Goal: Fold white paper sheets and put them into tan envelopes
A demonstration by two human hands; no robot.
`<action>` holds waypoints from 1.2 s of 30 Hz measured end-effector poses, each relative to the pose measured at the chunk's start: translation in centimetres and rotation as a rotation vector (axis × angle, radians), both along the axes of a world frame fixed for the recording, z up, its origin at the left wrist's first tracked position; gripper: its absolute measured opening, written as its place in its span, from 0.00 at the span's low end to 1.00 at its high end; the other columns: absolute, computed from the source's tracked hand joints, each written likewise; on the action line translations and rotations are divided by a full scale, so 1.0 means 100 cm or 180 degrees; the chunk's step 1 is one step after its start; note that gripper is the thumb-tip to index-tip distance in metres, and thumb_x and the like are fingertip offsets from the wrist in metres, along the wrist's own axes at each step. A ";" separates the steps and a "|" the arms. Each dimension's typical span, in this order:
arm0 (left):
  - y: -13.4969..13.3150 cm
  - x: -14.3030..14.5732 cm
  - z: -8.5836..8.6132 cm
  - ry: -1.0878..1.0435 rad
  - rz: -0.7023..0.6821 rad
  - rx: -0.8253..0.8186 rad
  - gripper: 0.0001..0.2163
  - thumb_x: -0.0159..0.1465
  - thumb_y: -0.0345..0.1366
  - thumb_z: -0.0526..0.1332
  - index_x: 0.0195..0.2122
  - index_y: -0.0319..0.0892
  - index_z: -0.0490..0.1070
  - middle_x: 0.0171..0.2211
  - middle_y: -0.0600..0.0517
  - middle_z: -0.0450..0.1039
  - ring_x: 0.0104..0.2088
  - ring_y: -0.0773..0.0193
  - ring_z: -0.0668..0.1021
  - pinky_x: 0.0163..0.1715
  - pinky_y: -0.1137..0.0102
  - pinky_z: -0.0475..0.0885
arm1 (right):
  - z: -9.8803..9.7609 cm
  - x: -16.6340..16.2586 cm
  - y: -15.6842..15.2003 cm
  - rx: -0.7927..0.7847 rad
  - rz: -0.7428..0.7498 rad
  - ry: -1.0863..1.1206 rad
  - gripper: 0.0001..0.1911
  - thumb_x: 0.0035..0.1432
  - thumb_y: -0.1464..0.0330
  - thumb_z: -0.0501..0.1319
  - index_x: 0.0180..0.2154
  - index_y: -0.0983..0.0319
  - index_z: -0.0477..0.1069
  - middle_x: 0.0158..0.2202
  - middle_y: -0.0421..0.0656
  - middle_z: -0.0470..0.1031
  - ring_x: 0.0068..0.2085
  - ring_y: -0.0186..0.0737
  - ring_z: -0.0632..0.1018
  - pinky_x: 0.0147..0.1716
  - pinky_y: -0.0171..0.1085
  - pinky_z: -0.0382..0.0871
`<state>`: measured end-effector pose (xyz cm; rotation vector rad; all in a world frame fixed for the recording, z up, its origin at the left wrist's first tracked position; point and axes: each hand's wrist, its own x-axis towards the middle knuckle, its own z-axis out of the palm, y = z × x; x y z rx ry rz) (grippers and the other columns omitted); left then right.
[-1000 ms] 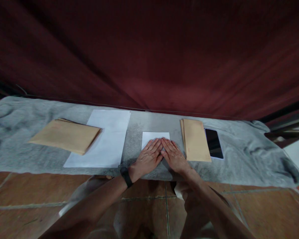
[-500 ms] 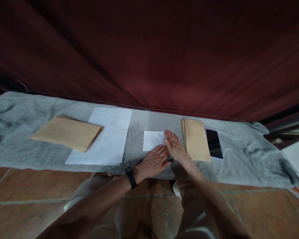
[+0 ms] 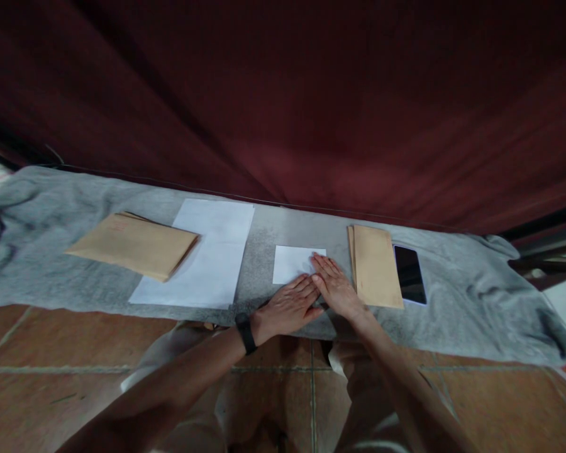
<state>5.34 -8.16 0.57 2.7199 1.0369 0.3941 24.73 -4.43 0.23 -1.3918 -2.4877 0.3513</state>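
A small white rectangle of paper [image 3: 293, 263], seemingly folded, lies flat on the grey cloth in front of me. My left hand [image 3: 290, 307] rests flat over its lower edge, fingers stretched out and pointing right. On its right side lies my right hand [image 3: 334, 284], also flat, with straight fingers reaching up and left. The fingertips of the two hands meet near the paper's lower right. Part of the paper is hidden beneath them. Neither hand grips anything.
To the left, a stack of brown envelopes [image 3: 134, 245] overlaps large white sheets [image 3: 217, 251]. Right of my hands lie more brown envelopes [image 3: 378, 267] and a dark-screened phone [image 3: 410, 274]. Grey cloth [image 3: 466, 296] covers the narrow surface; a dark red curtain [image 3: 283, 113] hangs behind it.
My right hand has slid slightly down the paper's right side, uncovering its upper right corner. My left hand stays flat at the lower edge. The view has shifted a little.
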 end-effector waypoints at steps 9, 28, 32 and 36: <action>-0.011 0.001 -0.004 0.0214 0.0249 0.0114 0.31 0.76 0.51 0.44 0.70 0.31 0.56 0.70 0.37 0.58 0.72 0.55 0.58 0.72 0.58 0.51 | -0.004 0.000 -0.004 -0.0034 -0.0219 -0.0159 0.29 0.76 0.61 0.43 0.72 0.63 0.52 0.74 0.46 0.51 0.74 0.42 0.54 0.73 0.48 0.49; -0.007 -0.030 -0.009 0.0178 0.0988 0.0218 0.36 0.74 0.55 0.45 0.73 0.30 0.47 0.72 0.33 0.50 0.73 0.48 0.55 0.70 0.50 0.55 | -0.010 -0.005 -0.008 0.0123 -0.0686 -0.0323 0.30 0.75 0.63 0.45 0.73 0.64 0.50 0.74 0.49 0.52 0.74 0.46 0.55 0.72 0.51 0.50; -0.001 -0.035 -0.007 0.0189 0.1158 0.0240 0.37 0.74 0.54 0.45 0.72 0.26 0.49 0.72 0.30 0.51 0.73 0.46 0.55 0.70 0.51 0.56 | -0.010 -0.005 -0.009 0.0151 -0.0710 -0.0282 0.30 0.75 0.62 0.45 0.72 0.66 0.51 0.74 0.50 0.53 0.73 0.47 0.55 0.71 0.51 0.51; 0.009 -0.034 -0.006 0.0178 0.1367 0.0217 0.36 0.74 0.52 0.46 0.72 0.26 0.48 0.72 0.31 0.51 0.73 0.46 0.54 0.71 0.51 0.54 | -0.009 -0.008 -0.007 0.0231 -0.0792 -0.0183 0.29 0.74 0.63 0.46 0.72 0.65 0.54 0.72 0.51 0.58 0.72 0.49 0.59 0.69 0.52 0.54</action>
